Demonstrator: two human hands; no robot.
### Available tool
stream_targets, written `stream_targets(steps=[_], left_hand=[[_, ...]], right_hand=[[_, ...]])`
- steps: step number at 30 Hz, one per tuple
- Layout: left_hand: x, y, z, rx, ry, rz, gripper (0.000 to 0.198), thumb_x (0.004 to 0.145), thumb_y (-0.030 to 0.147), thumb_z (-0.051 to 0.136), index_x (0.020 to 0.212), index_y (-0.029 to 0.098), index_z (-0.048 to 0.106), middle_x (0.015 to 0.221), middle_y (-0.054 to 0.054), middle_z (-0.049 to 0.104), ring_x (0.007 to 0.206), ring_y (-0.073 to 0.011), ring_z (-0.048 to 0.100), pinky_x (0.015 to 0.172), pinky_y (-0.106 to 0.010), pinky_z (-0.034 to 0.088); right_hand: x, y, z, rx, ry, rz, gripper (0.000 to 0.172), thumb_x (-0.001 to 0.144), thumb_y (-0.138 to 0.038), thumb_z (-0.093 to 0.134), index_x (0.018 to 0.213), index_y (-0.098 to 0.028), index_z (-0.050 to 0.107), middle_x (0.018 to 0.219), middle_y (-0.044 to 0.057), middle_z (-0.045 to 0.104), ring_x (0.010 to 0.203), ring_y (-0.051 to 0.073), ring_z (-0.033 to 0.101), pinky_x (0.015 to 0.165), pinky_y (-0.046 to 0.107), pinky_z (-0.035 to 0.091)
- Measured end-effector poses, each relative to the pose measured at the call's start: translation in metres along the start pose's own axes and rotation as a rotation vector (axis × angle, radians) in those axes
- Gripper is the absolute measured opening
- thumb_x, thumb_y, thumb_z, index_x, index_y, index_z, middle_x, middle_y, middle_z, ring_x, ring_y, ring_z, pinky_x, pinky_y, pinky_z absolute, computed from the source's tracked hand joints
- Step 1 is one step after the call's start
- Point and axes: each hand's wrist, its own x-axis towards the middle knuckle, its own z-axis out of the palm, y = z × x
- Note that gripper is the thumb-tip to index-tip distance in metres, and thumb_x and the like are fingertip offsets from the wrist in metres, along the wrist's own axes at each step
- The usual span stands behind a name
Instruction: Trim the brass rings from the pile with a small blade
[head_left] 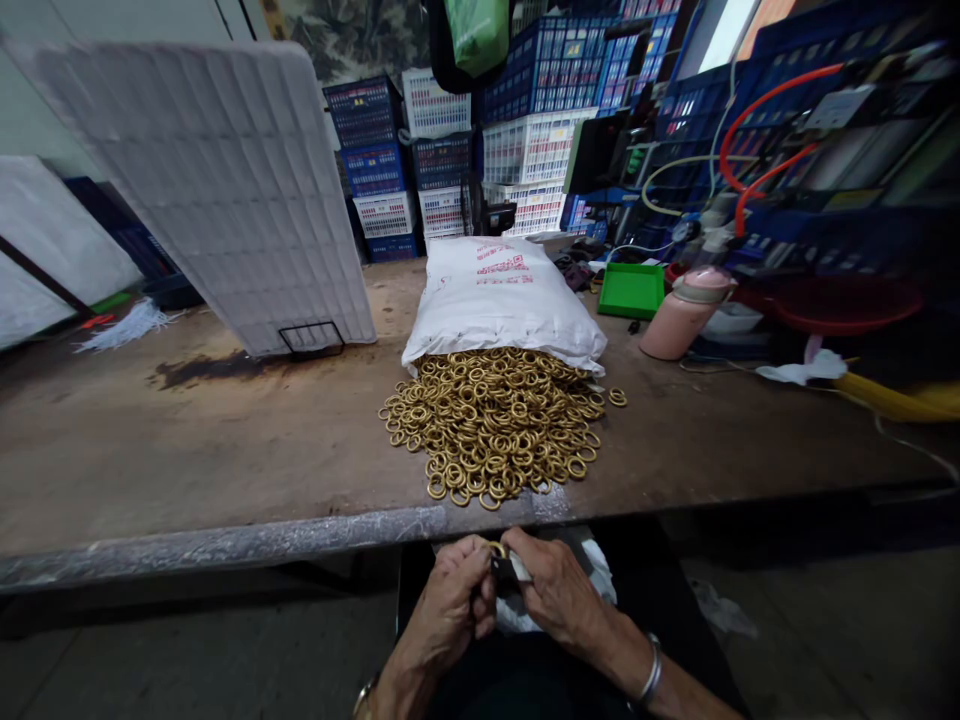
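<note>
Left hand (455,588) is pinching a gold ring (499,548), curled right hand (559,585) is gripping a small pale tool (519,568) beside it

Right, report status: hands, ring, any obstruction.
Left hand pinching golden ring; right hand gripping small tool, partly hidden. Table edge between hands and heaped rings.

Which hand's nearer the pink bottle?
Right. The right hand is below and left of the pink bottle in the picture; the left hand is at similar height, farther left.

Red print (504,270) on sack (480,315) — illegible.
</note>
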Motion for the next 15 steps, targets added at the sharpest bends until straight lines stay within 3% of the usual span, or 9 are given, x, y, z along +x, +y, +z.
stream_targets(steps=[15], left_hand=[[-0.0006,0.0024,-0.0031,0.03,-0.003,-0.031,0.034,0.071,0.047,0.059,0.066,0.017,0.043,0.045,0.008,0.037,0.033,-0.0011,0.02,0.031,-0.015,0.019]], right_hand=[[-0.0025,0.0,0.0059,-0.108,0.044,0.009,0.02,0.069,-0.003,0.036,0.077,-0.019,0.046,0.064,0.001,0.06,0.059,0.013,0.057,0.053,0.021,0.029]])
